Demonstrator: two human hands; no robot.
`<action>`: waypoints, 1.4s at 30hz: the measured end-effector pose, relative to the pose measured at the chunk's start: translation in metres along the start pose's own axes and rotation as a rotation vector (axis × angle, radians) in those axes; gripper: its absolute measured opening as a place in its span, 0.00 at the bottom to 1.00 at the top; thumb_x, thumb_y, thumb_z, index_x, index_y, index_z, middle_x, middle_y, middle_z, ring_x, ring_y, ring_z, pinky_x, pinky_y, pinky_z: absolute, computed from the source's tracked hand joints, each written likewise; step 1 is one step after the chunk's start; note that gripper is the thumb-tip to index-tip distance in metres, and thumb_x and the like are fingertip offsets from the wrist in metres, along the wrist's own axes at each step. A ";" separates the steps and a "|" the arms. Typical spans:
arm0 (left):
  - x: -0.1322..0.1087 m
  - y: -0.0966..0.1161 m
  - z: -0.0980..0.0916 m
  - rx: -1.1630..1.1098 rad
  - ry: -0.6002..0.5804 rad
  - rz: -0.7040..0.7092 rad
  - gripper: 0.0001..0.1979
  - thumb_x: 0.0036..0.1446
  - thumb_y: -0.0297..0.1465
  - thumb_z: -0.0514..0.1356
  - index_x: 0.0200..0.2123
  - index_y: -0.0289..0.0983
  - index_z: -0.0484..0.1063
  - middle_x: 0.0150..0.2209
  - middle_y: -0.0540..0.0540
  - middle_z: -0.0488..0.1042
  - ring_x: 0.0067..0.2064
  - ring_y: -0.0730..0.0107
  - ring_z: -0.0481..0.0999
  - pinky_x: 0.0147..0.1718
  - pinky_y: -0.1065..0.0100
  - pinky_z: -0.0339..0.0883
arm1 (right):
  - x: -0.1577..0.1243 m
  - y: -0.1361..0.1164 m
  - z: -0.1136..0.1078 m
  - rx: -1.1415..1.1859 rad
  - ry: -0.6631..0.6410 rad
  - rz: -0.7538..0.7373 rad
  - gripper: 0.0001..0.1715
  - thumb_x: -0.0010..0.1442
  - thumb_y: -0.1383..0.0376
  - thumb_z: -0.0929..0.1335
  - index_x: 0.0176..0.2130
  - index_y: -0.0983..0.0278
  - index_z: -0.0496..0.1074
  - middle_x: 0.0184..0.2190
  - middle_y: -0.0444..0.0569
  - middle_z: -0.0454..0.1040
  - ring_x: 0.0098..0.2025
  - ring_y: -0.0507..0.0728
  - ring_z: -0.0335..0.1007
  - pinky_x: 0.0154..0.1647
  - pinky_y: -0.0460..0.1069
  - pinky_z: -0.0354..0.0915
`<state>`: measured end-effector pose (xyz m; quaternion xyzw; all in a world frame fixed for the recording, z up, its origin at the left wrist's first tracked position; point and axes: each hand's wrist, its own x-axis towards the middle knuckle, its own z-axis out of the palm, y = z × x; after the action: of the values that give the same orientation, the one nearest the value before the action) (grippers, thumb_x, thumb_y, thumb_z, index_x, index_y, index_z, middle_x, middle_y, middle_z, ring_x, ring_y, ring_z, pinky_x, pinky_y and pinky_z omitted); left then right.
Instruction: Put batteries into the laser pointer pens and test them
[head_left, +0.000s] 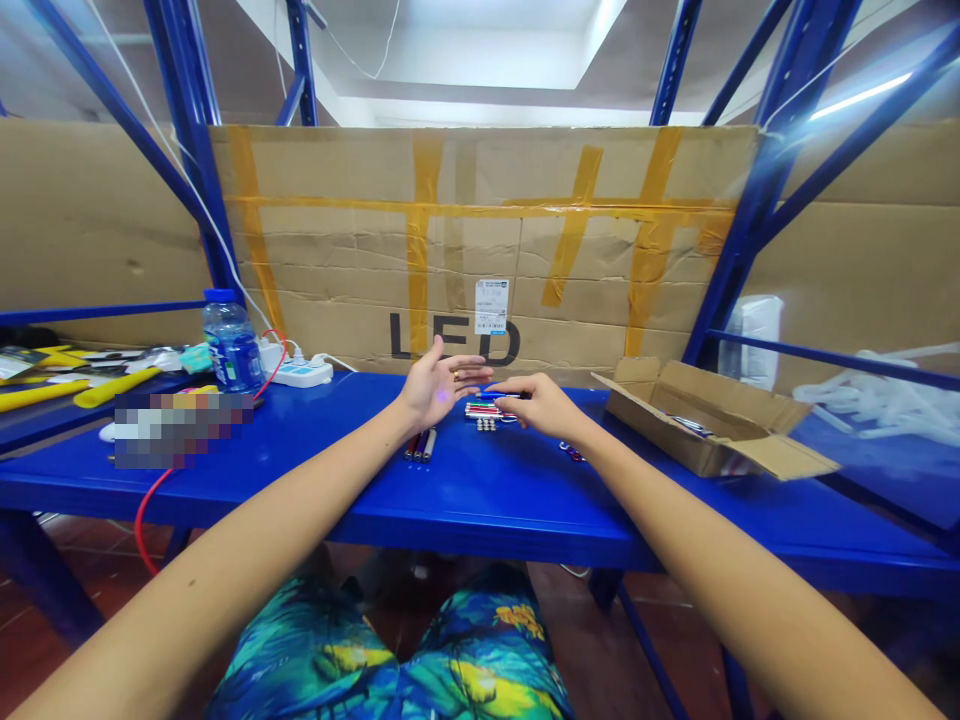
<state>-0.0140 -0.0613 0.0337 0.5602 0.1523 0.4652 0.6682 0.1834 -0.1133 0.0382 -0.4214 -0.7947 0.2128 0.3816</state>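
My left hand (442, 388) is raised over the blue table with its palm turned up and fingers stretched out, holding nothing. A small violet spot of light shows on its palm. Between the thumb and fingers of my right hand (541, 404) is a slim blue penlight (489, 394), aimed toward the left palm. Below it lies a row of coloured pen-shaped tubes (487, 410), partly hidden by the right hand. In front of them stand several small silver button cells (486, 425). Darker and silver tubes (421, 446) lie beneath my left wrist.
An open cardboard box (660, 425) with some slim items inside stands at the right. Small red and blue pieces (571, 452) lie by my right forearm. At left are a water bottle (231, 345), a white power strip (300, 372) and a red cable (146, 510). Cardboard (337, 260) walls the back.
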 end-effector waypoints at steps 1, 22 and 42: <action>0.000 0.000 0.000 0.001 0.001 -0.001 0.37 0.61 0.57 0.44 0.40 0.31 0.77 0.43 0.34 0.79 0.51 0.50 0.75 0.54 0.55 0.63 | 0.000 0.000 0.000 0.001 -0.003 0.003 0.21 0.56 0.64 0.67 0.47 0.68 0.79 0.23 0.46 0.75 0.18 0.48 0.59 0.22 0.46 0.59; 0.000 -0.001 0.000 0.025 0.004 0.005 0.37 0.59 0.58 0.46 0.43 0.30 0.76 0.46 0.30 0.77 0.53 0.47 0.74 0.53 0.54 0.63 | 0.000 -0.002 0.004 -0.030 0.184 -0.049 0.18 0.53 0.64 0.63 0.35 0.70 0.80 0.19 0.46 0.72 0.25 0.53 0.64 0.28 0.48 0.59; -0.001 0.000 0.001 0.009 0.002 0.008 0.37 0.60 0.57 0.45 0.42 0.30 0.76 0.45 0.31 0.78 0.51 0.49 0.75 0.52 0.55 0.64 | 0.001 0.000 0.004 -0.078 0.151 -0.088 0.17 0.56 0.64 0.64 0.38 0.69 0.80 0.29 0.50 0.79 0.31 0.55 0.69 0.35 0.49 0.62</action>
<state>-0.0142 -0.0624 0.0341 0.5633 0.1527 0.4679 0.6637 0.1795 -0.1127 0.0359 -0.4157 -0.7891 0.1324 0.4324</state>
